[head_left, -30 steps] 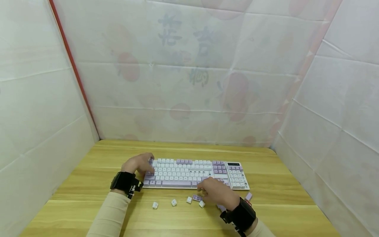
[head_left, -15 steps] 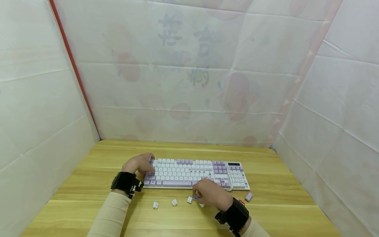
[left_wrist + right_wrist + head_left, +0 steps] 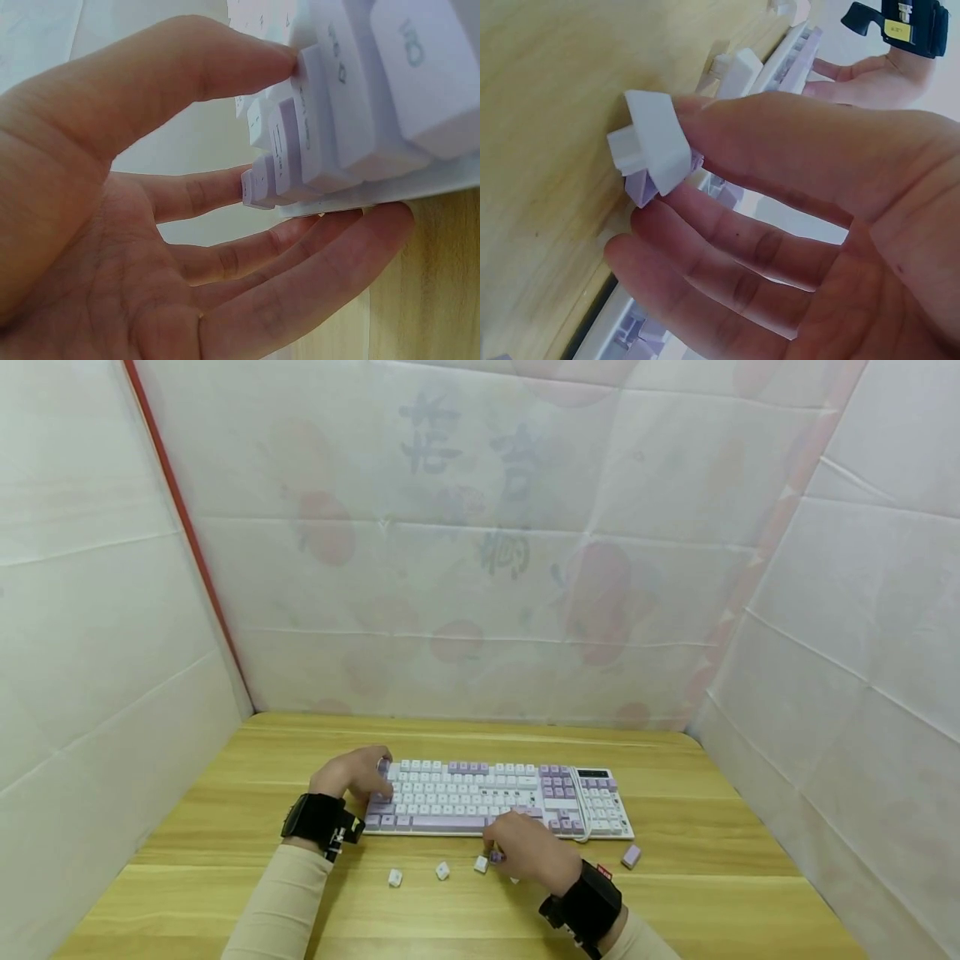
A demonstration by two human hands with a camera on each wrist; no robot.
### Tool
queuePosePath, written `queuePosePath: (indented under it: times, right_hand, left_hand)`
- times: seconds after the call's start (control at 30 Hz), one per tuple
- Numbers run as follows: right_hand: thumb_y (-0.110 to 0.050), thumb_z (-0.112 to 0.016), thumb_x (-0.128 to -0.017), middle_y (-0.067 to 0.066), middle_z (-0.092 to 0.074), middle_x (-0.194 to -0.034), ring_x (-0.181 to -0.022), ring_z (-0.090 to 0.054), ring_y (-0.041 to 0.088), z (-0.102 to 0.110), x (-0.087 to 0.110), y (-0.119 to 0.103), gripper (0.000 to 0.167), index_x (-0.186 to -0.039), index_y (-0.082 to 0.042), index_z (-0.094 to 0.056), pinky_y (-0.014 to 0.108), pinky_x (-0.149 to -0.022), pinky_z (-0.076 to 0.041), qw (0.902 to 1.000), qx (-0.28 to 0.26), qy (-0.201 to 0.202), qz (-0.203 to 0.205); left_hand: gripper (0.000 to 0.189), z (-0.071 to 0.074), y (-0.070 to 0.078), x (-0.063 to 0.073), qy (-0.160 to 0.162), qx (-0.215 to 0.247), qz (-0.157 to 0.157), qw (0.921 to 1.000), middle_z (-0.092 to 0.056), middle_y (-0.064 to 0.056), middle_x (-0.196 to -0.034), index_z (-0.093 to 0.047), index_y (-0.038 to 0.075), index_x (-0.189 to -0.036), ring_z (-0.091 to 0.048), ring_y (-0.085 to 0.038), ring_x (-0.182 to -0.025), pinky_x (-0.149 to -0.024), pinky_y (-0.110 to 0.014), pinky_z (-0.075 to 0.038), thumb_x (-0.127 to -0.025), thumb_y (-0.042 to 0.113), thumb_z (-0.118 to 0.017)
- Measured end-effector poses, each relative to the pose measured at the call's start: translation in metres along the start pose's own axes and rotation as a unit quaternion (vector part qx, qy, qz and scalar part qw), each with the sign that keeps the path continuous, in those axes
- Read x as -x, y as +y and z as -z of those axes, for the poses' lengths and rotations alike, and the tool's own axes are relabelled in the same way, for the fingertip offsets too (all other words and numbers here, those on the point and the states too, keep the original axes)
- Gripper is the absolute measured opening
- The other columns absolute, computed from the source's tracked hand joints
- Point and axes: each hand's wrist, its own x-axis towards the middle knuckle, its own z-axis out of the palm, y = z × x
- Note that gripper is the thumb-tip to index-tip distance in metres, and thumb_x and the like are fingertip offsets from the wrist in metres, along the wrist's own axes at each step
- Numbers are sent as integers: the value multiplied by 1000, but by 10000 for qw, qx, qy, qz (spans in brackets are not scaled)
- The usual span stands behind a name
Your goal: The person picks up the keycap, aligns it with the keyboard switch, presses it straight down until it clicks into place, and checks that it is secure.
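Note:
A white and purple keyboard [image 3: 450, 810] lies on the wooden table. My left hand [image 3: 360, 774] grips its left end, the thumb on the side of the purple keys [image 3: 311, 120] and the fingers along the edge. In front of the keyboard, my right hand [image 3: 534, 850] pinches a purple keycap [image 3: 496, 857] between thumb and fingers, low over the table. The right wrist view has that purple keycap [image 3: 640, 189] mostly hidden behind a loose white keycap [image 3: 660, 142]. Another white keycap [image 3: 481, 863] lies just left of the right fingertips.
Two white keycaps, one nearer [image 3: 395, 877] and one farther right [image 3: 442, 870], lie before the keyboard. A purple keycap [image 3: 632, 857] sits off its right front corner. A white cable [image 3: 582, 806] crosses the keyboard near the number pad. Pale cloth walls [image 3: 465, 568] surround the table.
My right hand has shifted left and closed its fingertips on the purple keycap, which has tilted up from lying flat. The left hand stays on the keyboard's end.

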Motion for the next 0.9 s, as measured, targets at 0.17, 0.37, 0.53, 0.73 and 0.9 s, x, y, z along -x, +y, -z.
queuePosePath:
  times: [0.17, 0.37, 0.53, 0.73, 0.9]
  right_hand:
    - [1, -83, -79, -2, -73, -84, -72, -60, 4, 1, 0, -2, 19, -88, -14, -78, 19, -65, -50, 9999, -60, -108, -38]
    - [3, -83, -76, -4, -73, -84, -71, -57, 1, 2, 0, 0, 22, -88, -14, -77, 17, -65, -48, 9998, 1, -116, 137]
    - [1, -84, -76, -4, -74, -84, -69, -56, -1, 3, 1, 3, 20, -89, -14, -79, 16, -64, -48, 9997, -55, -49, 227]
    - [5, -78, -75, -2, -76, -86, -73, -60, 2, 7, 0, 4, 22, -89, -12, -80, 15, -67, -49, 9984, -157, 194, 516]
    - [6, -76, -78, 0, -72, -87, -75, -54, 1, 8, 1, 4, 22, -94, -10, -78, 15, -67, -47, 9979, -200, 113, 614]
  left_hand:
    - [66, -1, 0, 0, -11, -6, 2, 10000, -56, -23, -140, -52, 0, -139, -59, -29, -105, -90, -47, -54, -80, 14, -78]
    - [68, -1, 0, 1, -28, -5, 9, 10000, -53, -24, -144, -50, 1, -143, -57, -29, -103, -86, -45, -53, -83, 16, -78]
    - [66, -1, 0, 0, -15, -34, -8, 10000, -55, -24, -142, -51, 0, -140, -58, -29, -105, -91, -47, -53, -81, 15, -78]
    - [66, 0, 1, -1, 14, -42, 6, 10000, -56, -23, -140, -52, 1, -139, -58, -29, -106, -92, -48, -53, -80, 14, -78]
    - [66, -1, 0, -1, -19, 62, 53, 10000, -57, -22, -138, -52, 1, -139, -59, -27, -100, -84, -41, -54, -79, 13, -78]
